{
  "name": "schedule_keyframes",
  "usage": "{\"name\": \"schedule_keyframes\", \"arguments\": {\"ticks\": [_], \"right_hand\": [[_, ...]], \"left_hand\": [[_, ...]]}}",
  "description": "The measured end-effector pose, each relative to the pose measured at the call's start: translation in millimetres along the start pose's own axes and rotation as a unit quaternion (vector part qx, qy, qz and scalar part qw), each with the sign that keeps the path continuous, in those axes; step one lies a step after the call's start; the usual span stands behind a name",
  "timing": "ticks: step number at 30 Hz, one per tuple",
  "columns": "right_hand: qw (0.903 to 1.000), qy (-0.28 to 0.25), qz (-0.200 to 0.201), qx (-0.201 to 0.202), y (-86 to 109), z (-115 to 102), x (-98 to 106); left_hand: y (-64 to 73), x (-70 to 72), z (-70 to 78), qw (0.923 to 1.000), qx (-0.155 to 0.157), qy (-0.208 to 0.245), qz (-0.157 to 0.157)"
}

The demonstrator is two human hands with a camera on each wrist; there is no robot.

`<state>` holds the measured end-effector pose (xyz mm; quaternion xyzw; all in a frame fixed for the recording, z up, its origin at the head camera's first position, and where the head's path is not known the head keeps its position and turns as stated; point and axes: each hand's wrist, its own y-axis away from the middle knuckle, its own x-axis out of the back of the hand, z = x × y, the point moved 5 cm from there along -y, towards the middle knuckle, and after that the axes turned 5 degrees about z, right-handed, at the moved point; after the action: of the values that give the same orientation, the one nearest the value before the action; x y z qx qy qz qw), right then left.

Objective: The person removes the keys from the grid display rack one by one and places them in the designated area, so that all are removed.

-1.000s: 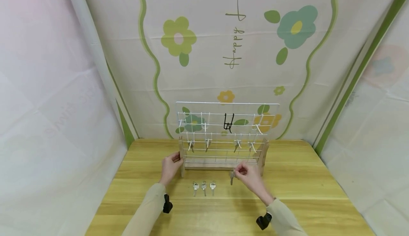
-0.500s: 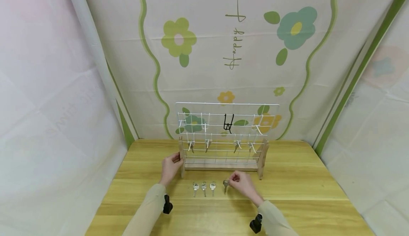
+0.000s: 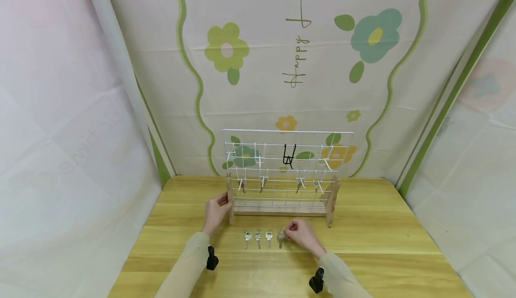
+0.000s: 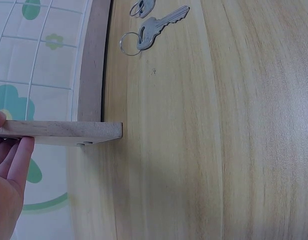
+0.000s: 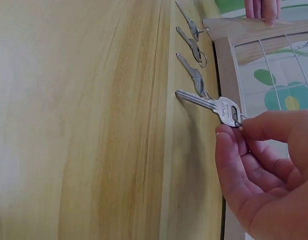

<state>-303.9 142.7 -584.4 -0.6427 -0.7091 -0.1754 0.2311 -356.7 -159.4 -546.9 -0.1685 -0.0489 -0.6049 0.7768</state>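
My right hand pinches a silver key at its ring between thumb and index finger, just in front of the rack. Whether the key's tip touches the table, I cannot tell. To its left, three more silver keys lie in a row on the wood, blades toward me. With thumb and fingers on either side, my left hand grips the left wooden post of a white wire-grid rack. Keys hang from the lower row of white hooks on the grid.
Higher on the grid are more white hooks and one black hook. A floral cloth stands behind the rack, and pale cloth walls close in both sides. The wooden table stretches toward me.
My right hand has moved left and toward me, bringing the held key down beside the row of three. The left hand stays on the post.
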Motion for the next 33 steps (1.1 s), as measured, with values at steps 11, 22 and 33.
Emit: {"name": "schedule_keyframes", "arguments": {"ticks": [11,22,33], "right_hand": [[0.9997,0.011,0.014,-0.015,-6.2,3,-12],[0.9984,0.051,0.023,0.001,-9.8,1,-12],[0.9974,0.065,0.026,0.020,-8.4,-11,-5]], "left_hand": [[-0.7,-0.3,-2.9,1.0000,-0.003,-0.004,-0.003],[-2.0,-0.6,-3.4,0.9999,-0.006,-0.008,-0.003],[-2.3,-0.5,-4.1,1.0000,-0.008,0.002,-0.003]]}}
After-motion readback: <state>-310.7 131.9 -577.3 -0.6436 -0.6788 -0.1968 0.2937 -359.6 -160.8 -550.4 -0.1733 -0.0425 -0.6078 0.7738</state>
